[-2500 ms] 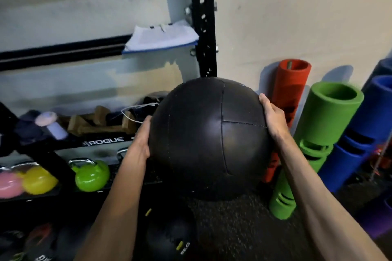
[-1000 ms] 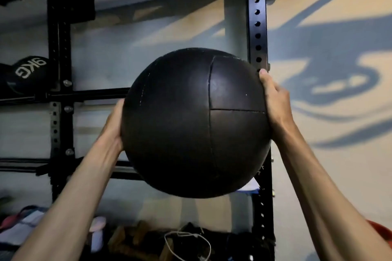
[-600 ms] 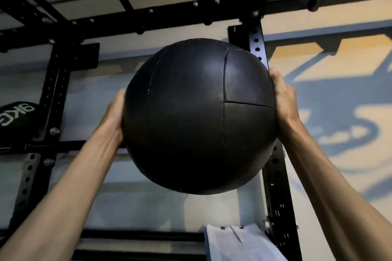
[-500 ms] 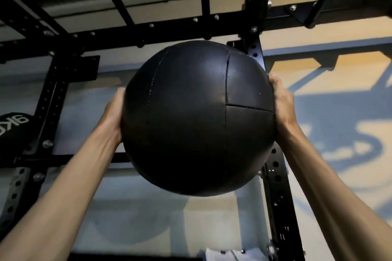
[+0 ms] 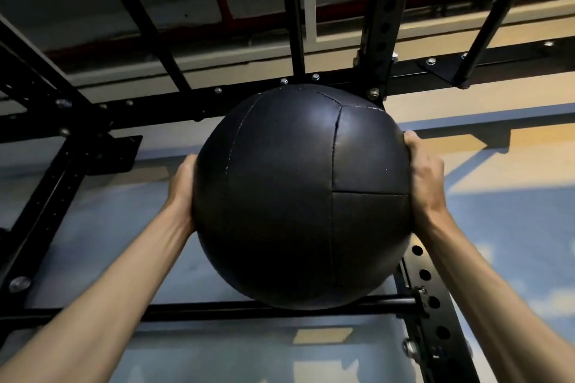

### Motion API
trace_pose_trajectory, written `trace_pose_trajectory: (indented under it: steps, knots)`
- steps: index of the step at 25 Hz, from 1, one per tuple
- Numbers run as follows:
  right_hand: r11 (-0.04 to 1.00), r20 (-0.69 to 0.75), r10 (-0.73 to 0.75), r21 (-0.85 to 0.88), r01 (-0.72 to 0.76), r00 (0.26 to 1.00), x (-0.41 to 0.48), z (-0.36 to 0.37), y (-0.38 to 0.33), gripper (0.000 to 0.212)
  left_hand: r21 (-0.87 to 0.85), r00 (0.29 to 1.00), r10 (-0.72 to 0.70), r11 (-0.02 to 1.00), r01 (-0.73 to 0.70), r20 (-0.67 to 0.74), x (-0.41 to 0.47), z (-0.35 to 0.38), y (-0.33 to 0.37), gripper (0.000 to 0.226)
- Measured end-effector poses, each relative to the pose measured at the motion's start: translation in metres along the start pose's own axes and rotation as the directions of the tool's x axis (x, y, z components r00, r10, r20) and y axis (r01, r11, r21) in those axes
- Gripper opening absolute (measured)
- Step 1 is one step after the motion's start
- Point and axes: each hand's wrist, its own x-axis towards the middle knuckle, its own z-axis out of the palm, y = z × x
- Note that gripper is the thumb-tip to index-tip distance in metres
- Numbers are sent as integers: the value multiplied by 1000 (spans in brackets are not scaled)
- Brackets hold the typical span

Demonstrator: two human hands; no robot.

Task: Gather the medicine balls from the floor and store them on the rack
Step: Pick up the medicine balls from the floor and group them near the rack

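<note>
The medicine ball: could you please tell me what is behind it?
The rack's upright post, a crossbar and the wall show around the medicine ball; the post's middle stretch is covered.

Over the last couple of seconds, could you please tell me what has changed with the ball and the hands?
The medicine ball has been raised from beside the lower shelves up to the rack's top crossbeam. Nothing was let go: the left hand and right hand hold its sides as before.
</note>
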Motion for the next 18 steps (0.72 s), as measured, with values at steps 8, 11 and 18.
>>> trace_pose_trajectory:
  steps: [8,11,18]
  knots:
    - [974,63,85,-213,-70,994,19,-1,76,35,-19,961,165,985,-173,-222,1,-7,-90,26]
    - [960,77,181,-231,-159,981,32,8,77,39,175,880,456,885,-432,-135,-12,-2,-81,26]
    - [940,64,202,-294,-174,977,52,5,93,47,405,939,153,872,-276,310,-18,-5,-59,69]
